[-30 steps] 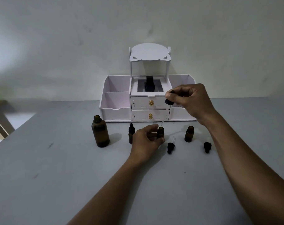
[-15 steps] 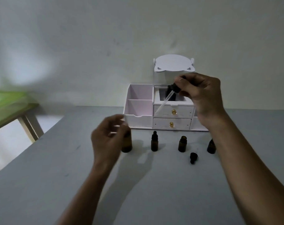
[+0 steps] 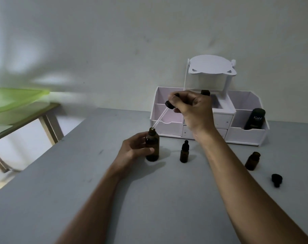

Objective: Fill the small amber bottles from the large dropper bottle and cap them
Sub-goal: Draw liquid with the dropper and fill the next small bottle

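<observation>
Head camera view, looking down at a grey table (image 3: 79, 199) where a person works with two bare hands. Left hand (image 3: 134, 150) wraps its fingers around the large amber glass bottle (image 3: 152, 147), which stands upright on the table near its far edge. Right hand (image 3: 193, 110) pinches the black rubber bulb of a clear glass dropper (image 3: 161, 117), tilted so its tip rests just at the open neck of the large bottle. To the right stand a small capped amber bottle (image 3: 184, 154) and, well apart, a small open amber bottle (image 3: 252, 161) with a loose black dropper cap (image 3: 276, 180) lying near it. Behind them sits a white plastic drawer organiser (image 3: 246, 136). To refill well, the dropper likely needs straightening to vertical before lowering, the bottle held steady, and the bulb squeezed only once the tip is submerged
</observation>
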`<control>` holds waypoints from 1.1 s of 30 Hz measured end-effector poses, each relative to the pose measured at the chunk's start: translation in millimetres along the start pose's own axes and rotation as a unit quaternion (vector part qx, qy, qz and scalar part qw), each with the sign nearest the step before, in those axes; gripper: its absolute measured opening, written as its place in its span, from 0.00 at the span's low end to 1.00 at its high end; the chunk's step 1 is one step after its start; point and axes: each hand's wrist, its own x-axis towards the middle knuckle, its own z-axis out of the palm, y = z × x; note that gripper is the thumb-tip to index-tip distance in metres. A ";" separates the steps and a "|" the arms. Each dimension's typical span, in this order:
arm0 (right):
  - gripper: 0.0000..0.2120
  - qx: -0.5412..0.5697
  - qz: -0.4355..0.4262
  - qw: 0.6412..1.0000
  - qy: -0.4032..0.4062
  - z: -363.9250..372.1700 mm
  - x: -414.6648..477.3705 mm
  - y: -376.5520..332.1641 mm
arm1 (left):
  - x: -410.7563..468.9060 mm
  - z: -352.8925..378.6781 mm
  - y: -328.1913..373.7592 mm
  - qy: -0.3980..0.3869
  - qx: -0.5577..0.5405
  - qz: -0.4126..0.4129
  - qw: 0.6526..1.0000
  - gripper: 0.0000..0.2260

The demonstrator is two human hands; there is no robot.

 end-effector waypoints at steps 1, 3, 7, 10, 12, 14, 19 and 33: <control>0.02 -0.003 0.000 1.000 0.000 0.7 -0.1 2.1 | 0.2 0.1 -0.6 0.004 0.005 0.001 1.000 0.25; 0.01 -0.014 -0.005 1.000 -0.005 3.3 -0.4 4.9 | 0.7 -0.2 -2.0 0.012 0.015 0.002 1.000 0.26; 0.01 -0.041 -0.023 0.999 -0.023 10.3 0.4 7.4 | 3.9 -0.3 -2.9 0.017 0.035 0.008 0.999 0.24; 0.03 -0.061 -0.034 0.996 -0.055 18.5 -0.2 10.3 | 4.9 -1.6 -3.4 0.017 0.039 0.008 0.999 0.25; 0.04 -0.078 -0.028 0.993 -0.082 25.1 -2.6 15.9 | 4.6 -1.9 -4.0 0.018 0.038 0.005 0.999 0.25; 0.05 -0.096 -0.016 0.989 -0.107 30.7 -5.6 24.9 | 4.3 -2.4 -4.6 0.018 0.038 0.005 0.999 0.25; 0.06 -0.132 0.023 0.980 -0.149 33.1 -11.9 41.6 | 5.1 -2.8 -4.7 0.012 0.044 0.006 0.999 0.22; 0.06 -0.189 0.008 0.976 -0.104 39.6 -13.9 50.2 | 4.2 -3.1 -4.0 0.012 0.046 0.006 0.999 0.23</control>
